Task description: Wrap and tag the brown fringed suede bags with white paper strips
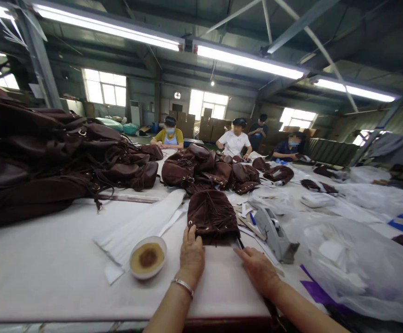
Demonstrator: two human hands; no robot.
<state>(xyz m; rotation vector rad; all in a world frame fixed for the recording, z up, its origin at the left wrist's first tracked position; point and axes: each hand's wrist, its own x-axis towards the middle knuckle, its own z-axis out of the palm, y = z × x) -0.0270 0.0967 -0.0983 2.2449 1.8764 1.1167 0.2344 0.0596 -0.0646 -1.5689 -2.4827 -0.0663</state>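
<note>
A dark brown suede bag [212,210] with fringe and metal eyelets lies on the white table in front of me. My left hand [191,254], with a silver bracelet at its wrist, grips the bag's near left corner, fingers on top. At the near right corner a thin dark strap [241,243] runs toward my right hand [259,272]. The fingers there are closed at the strap, partly hidden from this angle. Left of my left hand stands a white bowl [148,279] holding a yellowish pad or paste with a brown centre.
Brown bags [201,169] are heaped beyond, with a larger pile [65,162] at left. White paper sheets [145,226], a grey tape dispenser [274,236] and clear plastic bags [357,268] surround the work area. Several people sit or stand across the table [65,277].
</note>
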